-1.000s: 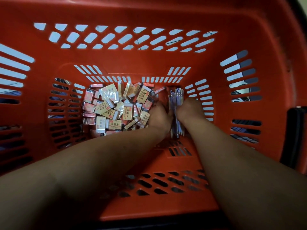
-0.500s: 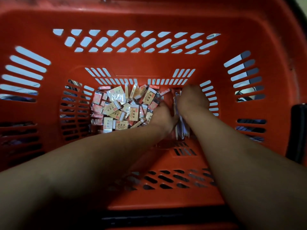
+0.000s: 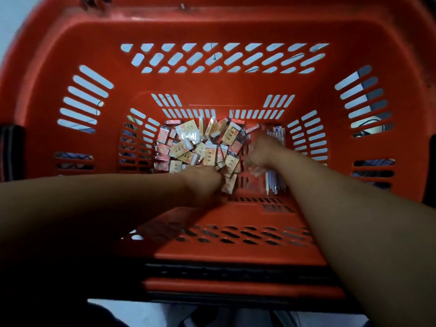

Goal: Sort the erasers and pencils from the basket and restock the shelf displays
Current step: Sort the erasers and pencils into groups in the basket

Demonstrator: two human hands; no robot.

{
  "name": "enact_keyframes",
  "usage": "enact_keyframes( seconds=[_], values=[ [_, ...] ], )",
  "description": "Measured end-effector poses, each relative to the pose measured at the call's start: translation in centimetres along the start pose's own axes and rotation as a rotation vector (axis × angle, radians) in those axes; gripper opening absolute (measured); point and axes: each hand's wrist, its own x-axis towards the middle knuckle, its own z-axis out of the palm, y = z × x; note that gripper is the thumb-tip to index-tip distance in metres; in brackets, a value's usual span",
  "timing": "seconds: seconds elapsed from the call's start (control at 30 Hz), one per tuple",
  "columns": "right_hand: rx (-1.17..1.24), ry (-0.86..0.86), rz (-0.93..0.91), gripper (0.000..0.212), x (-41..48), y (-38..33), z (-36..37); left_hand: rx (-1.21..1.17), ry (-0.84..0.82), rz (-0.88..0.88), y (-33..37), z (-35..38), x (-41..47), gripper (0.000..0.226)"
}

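A heap of small boxed erasers point(image 3: 195, 145), cream and pink, fills the left and middle of the red basket's point(image 3: 70, 55) floor. A bundle of pale pencils point(image 3: 274, 184) lies lengthwise along the right of the floor. Its far ends point(image 3: 277, 132) poke out beyond my right hand. My left hand point(image 3: 203, 182) sits at the near edge of the eraser heap with its fingers curled into the erasers. My right hand point(image 3: 262, 152) lies across the middle of the pencil bundle, fingers curled down over it. The fingertips of both hands are mostly hidden.
The basket has high slotted walls on all sides, with a black handle mount point(image 3: 11, 149) on the left rim. The near half of the basket floor point(image 3: 224, 220) is bare red plastic. Pale ground shows below the basket's front rim.
The view has pulled back and tilted, showing more of the basket rim. My left hand has shifted left into the near erasers. My right hand has come back from the far pencil ends to mid-bundle.
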Motion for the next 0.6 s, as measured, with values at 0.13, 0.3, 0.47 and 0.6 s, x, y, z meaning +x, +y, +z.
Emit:
enact_keyframes(
  seconds=[0.13, 0.3, 0.47, 0.6],
  values=[
    [0.209, -0.152, 0.088, 0.022, 0.0, 0.1, 0.8, 0.043, -0.063, -0.186, -3.5, 0.2, -1.3, 0.047],
    [0.275, -0.192, 0.121, 0.019, 0.0, 0.0, 2.0, -0.164, 0.098, -0.227, -5.7, 1.5, -1.7, 0.054],
    [0.332, -0.135, 0.16, 0.019, -0.2, -0.1, 2.8, -0.194, 0.244, -0.186, -4.4, 1.9, -0.3, 0.044],
    [0.395, 0.01, 0.117, 0.029, 0.6, -0.3, 2.8, -0.211, 0.377, -0.164, -3.6, 2.1, 0.5, 0.026]
  ],
)
